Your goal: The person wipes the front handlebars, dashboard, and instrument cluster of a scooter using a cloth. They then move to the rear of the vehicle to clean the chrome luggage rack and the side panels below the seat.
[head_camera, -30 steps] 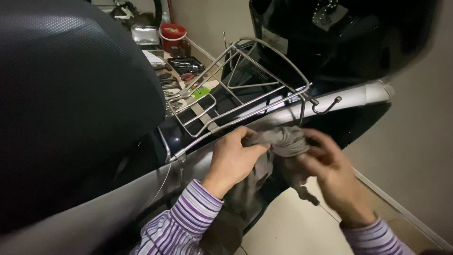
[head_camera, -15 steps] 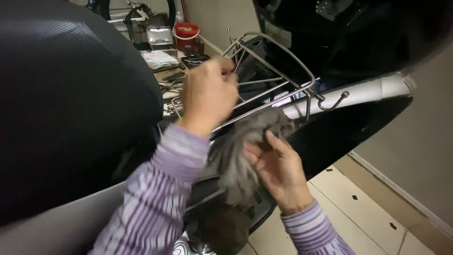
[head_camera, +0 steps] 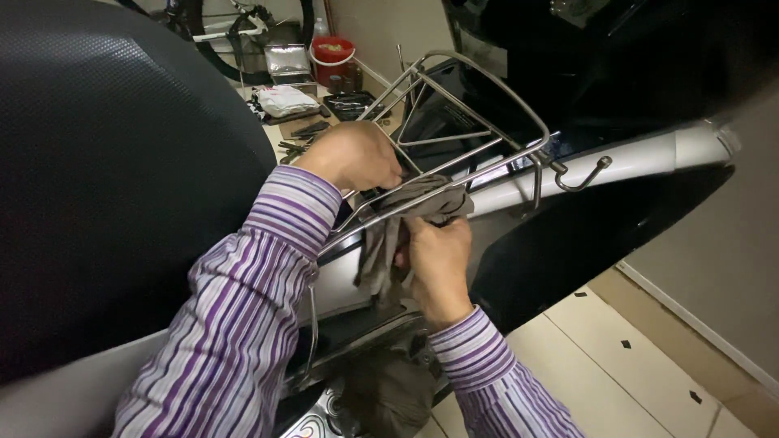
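A grey cloth hangs over the lower rail of a chrome wire rack at the back of a black scooter. My left hand reaches over the rack rail, fingers closed on the top end of the cloth behind the rail. My right hand grips the cloth from below, just under the rail, against the silver side panel. Both sleeves are purple-striped. A chrome hook sticks out to the right of the rack.
The black scooter seat fills the left. On the floor beyond lie tools, a white bag, a red bucket and a bicycle wheel. Tiled floor and a wall are at right.
My left hand came down from above the rack onto the rail and the cloth. My right hand shifted up under the rail. The view moved closer.
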